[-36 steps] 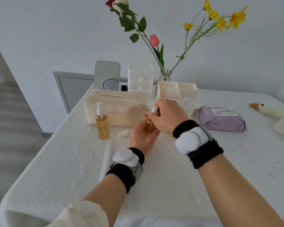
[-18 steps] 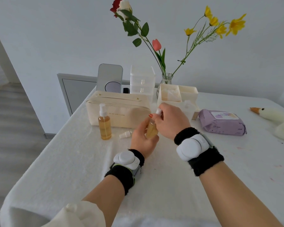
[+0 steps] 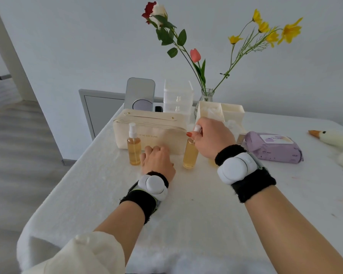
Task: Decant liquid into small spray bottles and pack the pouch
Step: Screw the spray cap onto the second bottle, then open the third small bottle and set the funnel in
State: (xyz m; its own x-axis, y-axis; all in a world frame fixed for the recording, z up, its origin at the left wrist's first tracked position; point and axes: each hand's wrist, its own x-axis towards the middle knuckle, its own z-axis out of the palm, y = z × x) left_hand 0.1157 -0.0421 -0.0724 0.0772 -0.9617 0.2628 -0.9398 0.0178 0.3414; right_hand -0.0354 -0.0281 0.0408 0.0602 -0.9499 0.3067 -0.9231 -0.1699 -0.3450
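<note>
Two small clear spray bottles of amber liquid stand on the white table in front of a cream zip pouch (image 3: 162, 133). The left bottle (image 3: 134, 150) stands free, with its white spray head on. My right hand (image 3: 212, 139) pinches the white top of the right bottle (image 3: 190, 155), which rests upright on the table. Between the two bottles, my left hand (image 3: 156, 161) lies knuckles up. Its fingers curl down over the spot where a small white cap lay, and the cap is hidden under them.
Behind the pouch stand a mirror (image 3: 140, 93), a clear drawer unit (image 3: 177, 95), a glass vase of flowers (image 3: 206, 95) and a cream organiser box (image 3: 232, 111). A purple wipes pack (image 3: 273, 149) and a goose plush (image 3: 333, 140) lie at the right. The table's left edge drops to the floor.
My left hand let go of the right bottle and dropped left onto the table over the white cap. My right hand lowered that bottle until it stood upright, still holding its top.
</note>
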